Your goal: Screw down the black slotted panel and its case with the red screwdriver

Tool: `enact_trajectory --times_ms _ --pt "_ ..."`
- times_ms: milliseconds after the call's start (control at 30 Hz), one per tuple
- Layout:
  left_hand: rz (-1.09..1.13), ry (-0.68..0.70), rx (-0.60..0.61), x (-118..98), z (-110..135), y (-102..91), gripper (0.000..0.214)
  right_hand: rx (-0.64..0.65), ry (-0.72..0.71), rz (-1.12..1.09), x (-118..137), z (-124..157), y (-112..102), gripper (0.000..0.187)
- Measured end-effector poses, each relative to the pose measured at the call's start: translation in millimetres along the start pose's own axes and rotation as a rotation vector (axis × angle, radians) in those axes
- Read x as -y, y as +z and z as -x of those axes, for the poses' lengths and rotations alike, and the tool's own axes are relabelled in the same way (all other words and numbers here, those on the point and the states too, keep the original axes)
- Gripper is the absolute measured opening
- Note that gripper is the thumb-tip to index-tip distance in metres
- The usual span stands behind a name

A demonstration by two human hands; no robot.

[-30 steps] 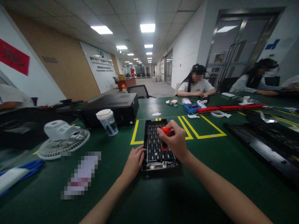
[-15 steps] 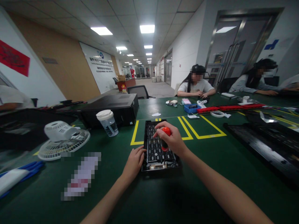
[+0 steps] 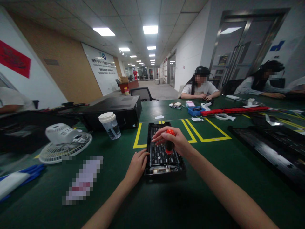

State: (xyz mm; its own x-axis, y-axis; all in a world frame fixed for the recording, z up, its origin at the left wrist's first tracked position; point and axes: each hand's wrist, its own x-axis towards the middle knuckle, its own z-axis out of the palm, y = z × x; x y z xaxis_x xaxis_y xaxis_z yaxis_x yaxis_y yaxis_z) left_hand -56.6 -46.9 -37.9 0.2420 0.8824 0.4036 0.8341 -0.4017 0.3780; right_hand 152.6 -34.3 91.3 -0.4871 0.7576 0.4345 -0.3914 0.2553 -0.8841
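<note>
A black rectangular plastic case (image 3: 166, 171) lies on the green table in front of me, with rows of dark rounded parts and pale pieces at its near end. My left hand (image 3: 136, 165) holds the case's left rim, its fingertips curled over the edge. Above the case's right half, my right hand (image 3: 175, 140) is around a screwdriver (image 3: 169, 148) with a red and black handle. The screwdriver stands upright, its shaft pointing down toward the near right part of the case. Those right fingers are loosely stretched to the left, past the handle. What the tip touches is too small to tell.
Left of the case are a lidded cup (image 3: 110, 126), a white fan (image 3: 65, 143) and a large black box (image 3: 116, 111). Black panels (image 3: 269, 149) lie at right. A blue tray (image 3: 195, 110) and a red strip (image 3: 235, 110) are farther back, near a seated person (image 3: 200, 86).
The fingers of my right hand have straightened and shifted left around the screwdriver handle. My left hand and the case look unchanged.
</note>
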Motion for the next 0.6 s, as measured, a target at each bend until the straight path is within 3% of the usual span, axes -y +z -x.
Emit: enact_trajectory --times_ms 133,300,600 --pt "0.001 0.004 -0.002 -2.0 0.2 -1.4 0.027 0.02 0.011 -0.058 -3.9 0.4 -2.0 0.013" --pt "0.006 0.003 0.004 -2.9 0.4 -1.6 0.027 -0.045 -0.004 -0.059 -7.1 0.1 -1.9 0.009" --pt "0.014 -0.007 0.002 -3.0 0.5 -1.8 0.028 -0.069 -0.003 -0.077 -7.3 -1.1 -1.1 0.016"
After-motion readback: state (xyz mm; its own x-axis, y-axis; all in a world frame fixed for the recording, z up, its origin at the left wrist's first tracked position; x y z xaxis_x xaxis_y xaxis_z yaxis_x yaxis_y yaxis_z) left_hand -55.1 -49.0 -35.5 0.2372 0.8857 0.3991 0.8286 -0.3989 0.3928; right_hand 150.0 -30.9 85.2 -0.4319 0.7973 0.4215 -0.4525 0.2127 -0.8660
